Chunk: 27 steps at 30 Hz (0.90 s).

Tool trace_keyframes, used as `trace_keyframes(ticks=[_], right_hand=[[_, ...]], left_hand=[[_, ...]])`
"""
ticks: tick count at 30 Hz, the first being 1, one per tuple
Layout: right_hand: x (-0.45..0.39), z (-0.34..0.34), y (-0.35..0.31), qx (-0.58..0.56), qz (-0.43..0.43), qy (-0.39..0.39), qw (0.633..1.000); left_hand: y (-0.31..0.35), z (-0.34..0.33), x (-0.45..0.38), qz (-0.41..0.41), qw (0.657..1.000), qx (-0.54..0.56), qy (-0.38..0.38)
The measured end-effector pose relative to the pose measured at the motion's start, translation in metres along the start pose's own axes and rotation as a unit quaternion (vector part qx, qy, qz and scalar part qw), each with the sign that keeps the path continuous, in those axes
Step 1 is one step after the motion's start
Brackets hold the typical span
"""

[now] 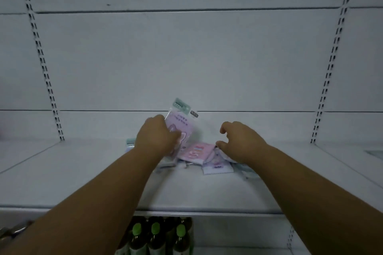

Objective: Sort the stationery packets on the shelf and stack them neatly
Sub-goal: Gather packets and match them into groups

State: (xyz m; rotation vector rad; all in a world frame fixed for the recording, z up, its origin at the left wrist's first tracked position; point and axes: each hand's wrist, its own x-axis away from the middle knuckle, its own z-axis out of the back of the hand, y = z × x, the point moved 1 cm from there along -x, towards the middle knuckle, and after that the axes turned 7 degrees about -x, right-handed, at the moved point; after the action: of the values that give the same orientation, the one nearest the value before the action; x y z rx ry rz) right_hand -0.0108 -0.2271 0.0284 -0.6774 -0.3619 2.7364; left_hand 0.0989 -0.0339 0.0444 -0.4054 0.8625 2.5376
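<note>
Purple packet (182,124) upright, gripped in my left hand (155,134); right hand (240,141) fingers loosely curled, apart, over pink packet (196,152) on shelf (83,172).

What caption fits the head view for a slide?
Left hand lifts a purple packet upright while right hand reaches the pile on the shelf.

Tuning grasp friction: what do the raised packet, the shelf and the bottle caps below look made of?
Raised packet in the left hand: glossy clear plastic sleeve over a lilac printed card, judging by its sheen. Shelf: likely painted metal, matte white. Bottle caps: probably smooth green plastic.
</note>
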Motion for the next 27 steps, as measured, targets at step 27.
trace_keyframes(ticks=[27], right_hand=[[0.041,0.036,0.062,-0.34,-0.198,0.224,0.892]], left_hand=[[0.088,-0.04,0.052,0.006,0.886,0.455,-0.088]])
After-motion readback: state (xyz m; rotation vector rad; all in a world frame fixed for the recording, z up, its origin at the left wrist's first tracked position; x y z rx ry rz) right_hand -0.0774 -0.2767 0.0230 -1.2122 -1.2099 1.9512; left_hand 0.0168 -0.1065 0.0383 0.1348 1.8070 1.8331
